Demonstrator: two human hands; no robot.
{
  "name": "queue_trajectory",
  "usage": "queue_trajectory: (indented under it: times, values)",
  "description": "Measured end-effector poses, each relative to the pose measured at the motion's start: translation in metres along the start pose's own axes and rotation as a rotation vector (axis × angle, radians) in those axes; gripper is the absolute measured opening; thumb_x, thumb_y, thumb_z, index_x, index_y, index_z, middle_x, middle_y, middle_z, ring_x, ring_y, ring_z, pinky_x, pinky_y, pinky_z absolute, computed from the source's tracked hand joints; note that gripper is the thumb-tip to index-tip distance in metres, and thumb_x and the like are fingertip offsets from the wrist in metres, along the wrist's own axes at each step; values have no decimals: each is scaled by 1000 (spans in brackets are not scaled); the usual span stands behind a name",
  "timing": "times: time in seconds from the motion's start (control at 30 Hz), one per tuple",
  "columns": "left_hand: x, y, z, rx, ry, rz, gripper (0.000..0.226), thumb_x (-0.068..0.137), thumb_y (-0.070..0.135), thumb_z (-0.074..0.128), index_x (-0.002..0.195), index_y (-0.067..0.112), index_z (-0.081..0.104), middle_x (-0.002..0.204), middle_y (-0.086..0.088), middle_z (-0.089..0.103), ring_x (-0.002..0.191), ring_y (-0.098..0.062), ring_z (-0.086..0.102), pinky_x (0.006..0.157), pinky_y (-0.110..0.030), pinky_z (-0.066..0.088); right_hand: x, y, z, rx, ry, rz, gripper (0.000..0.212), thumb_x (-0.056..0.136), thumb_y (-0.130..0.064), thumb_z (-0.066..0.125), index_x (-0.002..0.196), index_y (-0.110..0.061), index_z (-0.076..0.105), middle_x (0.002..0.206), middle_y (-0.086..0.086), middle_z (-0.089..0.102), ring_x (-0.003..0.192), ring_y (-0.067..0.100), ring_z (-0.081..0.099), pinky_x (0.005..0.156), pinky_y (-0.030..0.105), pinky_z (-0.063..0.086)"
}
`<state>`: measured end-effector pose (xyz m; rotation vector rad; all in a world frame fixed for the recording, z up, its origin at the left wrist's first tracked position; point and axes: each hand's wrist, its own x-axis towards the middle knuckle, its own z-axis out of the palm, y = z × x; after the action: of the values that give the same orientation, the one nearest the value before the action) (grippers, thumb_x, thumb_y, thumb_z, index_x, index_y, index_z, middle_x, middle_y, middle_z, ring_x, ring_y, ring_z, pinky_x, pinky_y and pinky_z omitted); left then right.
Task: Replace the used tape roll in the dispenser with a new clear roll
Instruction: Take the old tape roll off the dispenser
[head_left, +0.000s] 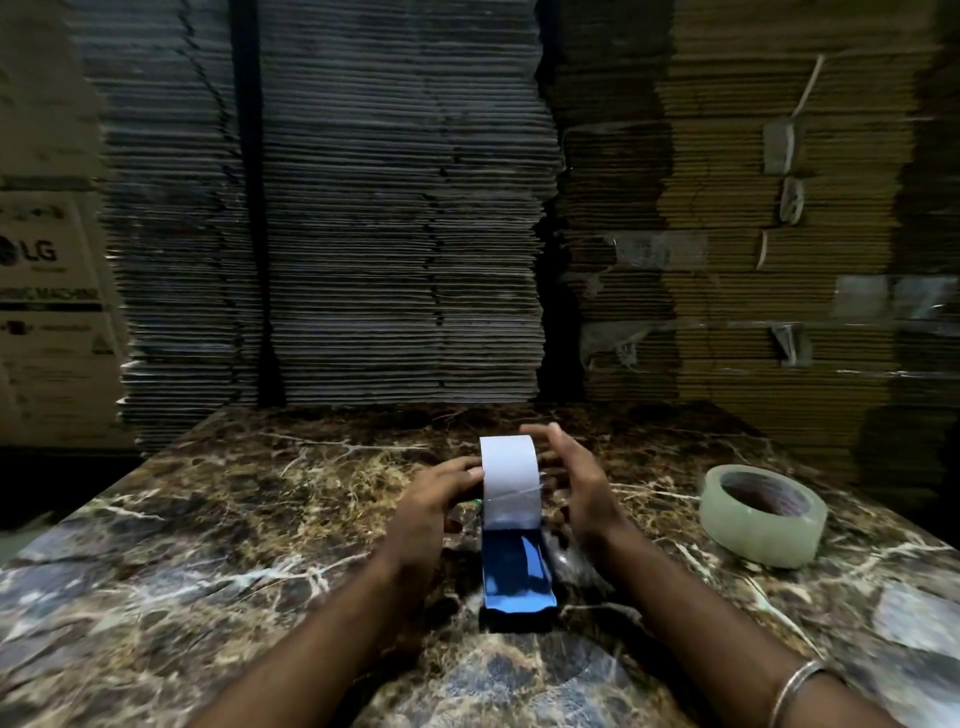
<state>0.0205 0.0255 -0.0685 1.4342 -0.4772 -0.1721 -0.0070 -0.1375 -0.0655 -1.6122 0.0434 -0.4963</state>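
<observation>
Take the blue plastic tape dispenser (517, 571) as your landmark: it sits on the brown marbled stone table (208, 545), its handle end pointing back at you and its roll end away from you.

Left of the dispenser, your left hand (441, 499) lies against the dispenser's left side at the roll end. Its fingers (465, 470) reach forward and touch the left edge of the white used tape roll (508, 480). Whether they pinch the roll or only steady it, you cannot tell from here, as the roll hides the tips.

On the dispenser itself, the white roll stands upright on edge in its seat, a loose fold of tape showing across its face. So the old roll is not yet out; I judge that you are at the very first step, getting hold to pull it off the spindle.

Right of the dispenser, your right hand (571, 483) cups the roll's right side, fingers spread and lightly bent, the upper ones apart from the roll and gripping nothing that shows.

Further right of the dispenser, well apart from it, the new clear tape roll (762, 514) lies flat on the table, untouched. Removing the white roll, seating the clear one and threading its end all remain.
</observation>
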Motion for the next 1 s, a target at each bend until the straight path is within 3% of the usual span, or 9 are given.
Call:
queue_trajectory:
  times: [0.13, 0.2, 0.27, 0.37, 0.47, 0.57, 0.67, 0.83, 1.0]
  values:
    - [-3, -2, 5, 3, -73, -67, 45, 89, 51, 44, 111, 21, 70, 117, -6, 71, 113, -29, 62, 102, -57, 42, 1, -2, -1, -41, -201, -71, 50, 74, -48, 59, 117, -24, 60, 100, 1, 65, 85, 9, 63, 68, 21, 50]
    - [-3, -1, 6, -13, -68, -77, 43, 95, 44, 38, 110, 21, 72, 115, -7, 72, 113, -29, 63, 103, -57, 42, 2, 2, -1, -71, -267, -97, 57, 61, -43, 72, 113, -25, 57, 94, 1, 64, 80, 8, 63, 65, 22, 50]
    - [-3, -1, 6, -6, -81, -89, 42, 99, 39, 35, 110, 23, 72, 113, -6, 73, 111, -27, 64, 97, -53, 47, 3, 4, -3, -85, -286, -103, 59, 57, -39, 76, 110, -22, 56, 96, 4, 64, 84, 13, 63, 67, 27, 52]
    - [-5, 0, 8, 20, -137, -71, 40, 101, 30, 32, 101, 23, 71, 99, 1, 77, 97, -15, 68, 74, -32, 52, 4, 0, -10, -41, -307, -96, 61, 57, -29, 78, 110, -14, 54, 101, 9, 62, 86, 15, 62, 62, 23, 51]
    - [-6, 3, 8, 44, -129, -12, 37, 101, 13, 31, 92, 26, 65, 80, 18, 75, 79, 10, 67, 67, -11, 49, 4, -6, -16, -19, -257, -95, 56, 53, -14, 72, 104, -10, 47, 93, 4, 54, 79, 11, 54, 55, 16, 46]
    - [-5, 2, 10, 82, -131, 16, 32, 102, 19, 33, 98, 27, 64, 98, 13, 69, 90, 1, 64, 71, -18, 47, 6, -8, -20, -50, -217, -80, 58, 42, -21, 68, 96, -15, 46, 87, -1, 51, 78, 11, 48, 52, 18, 41]
    - [-5, 1, 13, 115, -132, 40, 30, 103, 25, 32, 109, 22, 61, 108, 0, 63, 96, -8, 59, 60, -8, 47, 7, -9, -22, -46, -221, -43, 54, 42, -16, 63, 93, -15, 44, 84, -1, 48, 77, 12, 45, 51, 19, 39]
    - [-8, 3, 15, 101, -146, 62, 25, 103, 22, 34, 91, 30, 55, 95, 13, 54, 73, 14, 57, 51, 0, 42, 6, -14, -27, -49, -204, 28, 48, 49, -11, 53, 95, -15, 42, 87, 1, 47, 77, 13, 45, 51, 23, 38]
    - [-7, 5, 17, 77, -81, 51, 22, 101, 26, 37, 91, 19, 56, 93, 2, 56, 78, -1, 56, 50, -3, 44, 15, -11, -36, -121, -30, 47, 55, 40, -19, 59, 92, -12, 42, 85, 6, 44, 76, 16, 44, 51, 23, 40]
